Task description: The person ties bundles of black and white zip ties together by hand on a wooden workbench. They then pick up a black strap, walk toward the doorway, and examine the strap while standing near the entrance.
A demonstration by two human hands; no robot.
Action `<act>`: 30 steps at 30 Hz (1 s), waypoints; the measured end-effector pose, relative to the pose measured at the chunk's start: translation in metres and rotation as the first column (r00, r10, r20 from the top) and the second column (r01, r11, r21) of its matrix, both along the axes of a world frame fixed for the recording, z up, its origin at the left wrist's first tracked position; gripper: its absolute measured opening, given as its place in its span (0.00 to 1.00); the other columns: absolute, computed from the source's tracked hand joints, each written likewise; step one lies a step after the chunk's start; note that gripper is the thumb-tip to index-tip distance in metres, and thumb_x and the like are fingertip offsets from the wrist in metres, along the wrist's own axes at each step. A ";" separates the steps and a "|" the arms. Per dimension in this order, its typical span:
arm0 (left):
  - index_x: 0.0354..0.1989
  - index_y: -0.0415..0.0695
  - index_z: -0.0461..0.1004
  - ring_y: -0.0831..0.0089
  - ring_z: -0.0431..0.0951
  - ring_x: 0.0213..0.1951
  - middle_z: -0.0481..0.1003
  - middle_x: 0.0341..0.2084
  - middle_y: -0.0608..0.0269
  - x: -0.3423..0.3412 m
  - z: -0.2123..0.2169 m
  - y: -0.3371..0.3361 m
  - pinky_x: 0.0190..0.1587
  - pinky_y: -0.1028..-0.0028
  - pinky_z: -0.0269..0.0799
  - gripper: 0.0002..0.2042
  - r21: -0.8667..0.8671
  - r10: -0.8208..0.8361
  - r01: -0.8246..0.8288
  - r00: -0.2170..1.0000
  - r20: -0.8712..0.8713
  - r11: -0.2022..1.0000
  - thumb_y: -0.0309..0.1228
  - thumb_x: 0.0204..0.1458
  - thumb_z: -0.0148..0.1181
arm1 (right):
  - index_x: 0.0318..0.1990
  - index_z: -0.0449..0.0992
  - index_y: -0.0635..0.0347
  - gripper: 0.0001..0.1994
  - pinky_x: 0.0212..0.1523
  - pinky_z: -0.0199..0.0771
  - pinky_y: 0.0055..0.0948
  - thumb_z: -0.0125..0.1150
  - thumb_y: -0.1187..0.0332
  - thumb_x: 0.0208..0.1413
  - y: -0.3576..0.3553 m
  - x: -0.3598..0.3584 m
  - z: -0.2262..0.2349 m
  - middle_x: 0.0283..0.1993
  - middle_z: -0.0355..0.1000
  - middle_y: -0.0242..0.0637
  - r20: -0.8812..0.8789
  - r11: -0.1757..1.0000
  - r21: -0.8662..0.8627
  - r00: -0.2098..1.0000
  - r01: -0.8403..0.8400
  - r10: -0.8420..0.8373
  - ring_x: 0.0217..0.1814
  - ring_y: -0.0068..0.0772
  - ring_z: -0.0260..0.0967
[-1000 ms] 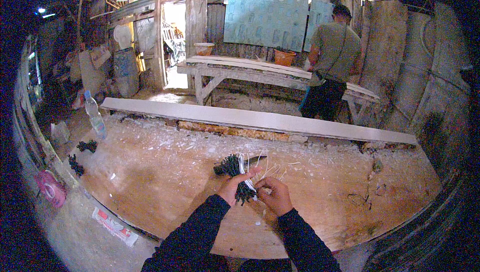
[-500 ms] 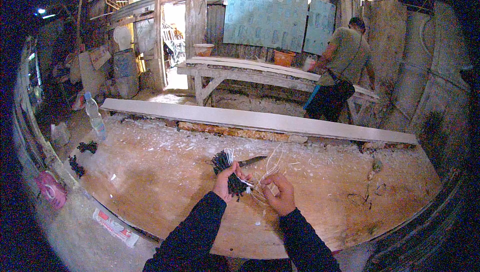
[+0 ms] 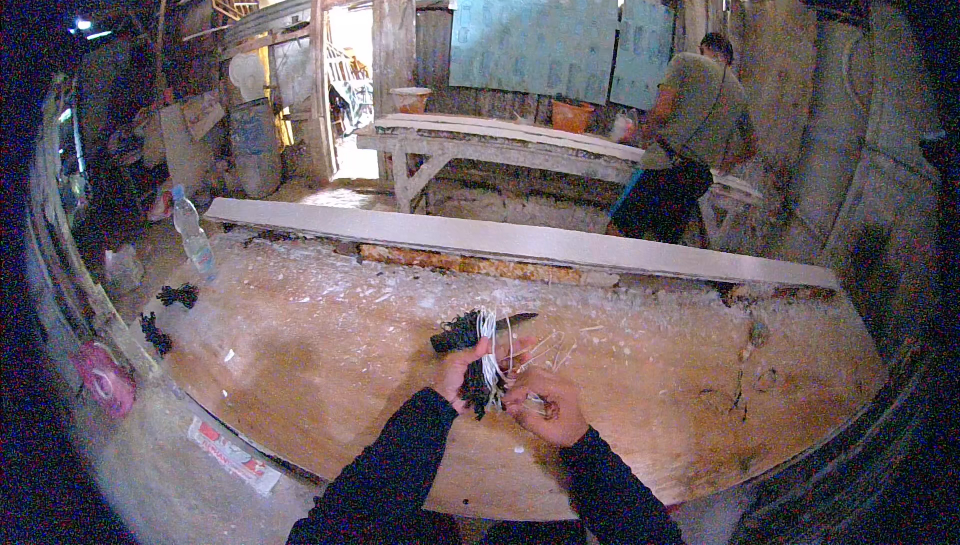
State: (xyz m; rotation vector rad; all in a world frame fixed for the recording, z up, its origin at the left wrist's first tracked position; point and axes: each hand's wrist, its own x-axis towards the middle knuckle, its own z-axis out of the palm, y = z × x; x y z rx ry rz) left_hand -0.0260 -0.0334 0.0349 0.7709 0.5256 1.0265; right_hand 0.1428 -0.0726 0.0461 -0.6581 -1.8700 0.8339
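Observation:
My left hand [image 3: 455, 375] is closed around a bundle of black pieces with white strings [image 3: 489, 350] wrapped about its middle. Black clustered ends stick out above and below the grip. Close against it, my right hand [image 3: 552, 410] has its fingers pinched together on a pale string. Loose loops of that string [image 3: 556, 347] trail past the fingers. Behind the bundle lies a dark knife blade [image 3: 517, 321] on the wooden board, its handle hidden by the bundle. Two small black bundles [image 3: 178, 295] rest at the board's left edge.
A long whitish plank [image 3: 520, 241] crosses the far side of the wooden tabletop [image 3: 640, 385], which carries white flakes. A clear plastic bottle [image 3: 188, 228] stands at left. Dark string scraps [image 3: 738, 397] lie at right. Beyond, a person [image 3: 695, 110] stands at another bench [image 3: 480, 135].
The bundle has turned in my left hand, so its white strings now face up. My right hand has come closer to it, moving slightly down and left.

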 end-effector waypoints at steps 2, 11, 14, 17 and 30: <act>0.53 0.36 0.57 0.61 0.68 0.48 0.63 0.52 0.52 0.000 -0.007 0.005 0.44 0.68 0.69 0.26 0.063 -0.071 0.064 0.992 0.108 0.996 0.42 0.52 0.47 | 0.26 0.74 0.62 0.05 0.40 0.65 0.27 0.59 0.72 0.40 0.002 -0.001 -0.005 0.28 0.70 0.35 0.080 0.991 -0.125 0.996 0.041 -0.031 0.34 0.30 0.68; 0.42 0.43 0.63 0.55 0.71 0.44 0.65 0.49 0.48 -0.003 -0.038 0.024 0.43 0.57 0.70 0.14 -0.002 -0.075 0.080 0.948 0.308 0.997 0.38 0.51 0.48 | 0.32 0.72 0.62 0.05 0.39 0.65 0.23 0.57 0.71 0.48 0.008 -0.004 -0.016 0.31 0.69 0.31 -0.238 0.934 -0.348 0.971 -0.079 -0.007 0.35 0.23 0.66; 0.44 0.42 0.62 0.54 0.71 0.44 0.65 0.49 0.48 0.000 -0.028 0.018 0.43 0.59 0.71 0.15 -0.072 -0.004 0.020 0.975 0.224 0.997 0.37 0.52 0.46 | 0.33 0.71 0.62 0.06 0.33 0.65 0.18 0.58 0.71 0.48 0.008 -0.009 -0.017 0.28 0.68 0.28 -0.373 0.846 -0.515 0.925 -0.141 -0.073 0.30 0.18 0.64; 0.47 0.41 0.60 0.54 0.70 0.45 0.65 0.49 0.48 0.005 -0.026 0.011 0.42 0.63 0.72 0.16 -0.039 0.105 -0.104 0.994 0.024 0.994 0.37 0.53 0.45 | 0.32 0.72 0.61 0.07 0.26 0.62 0.15 0.60 0.71 0.46 0.018 -0.009 -0.018 0.23 0.66 0.25 -0.188 0.905 -0.420 0.969 0.067 -0.159 0.24 0.14 0.61; 0.52 0.41 0.60 0.69 0.71 0.45 0.66 0.49 0.57 0.012 -0.037 0.012 0.42 0.71 0.71 0.23 0.095 0.021 -0.013 0.996 -0.085 0.995 0.43 0.52 0.48 | 0.27 0.75 0.58 0.05 0.21 0.55 0.15 0.63 0.69 0.43 0.032 0.000 -0.033 0.17 0.64 0.23 0.024 0.860 -0.411 0.947 0.301 -0.320 0.20 0.12 0.56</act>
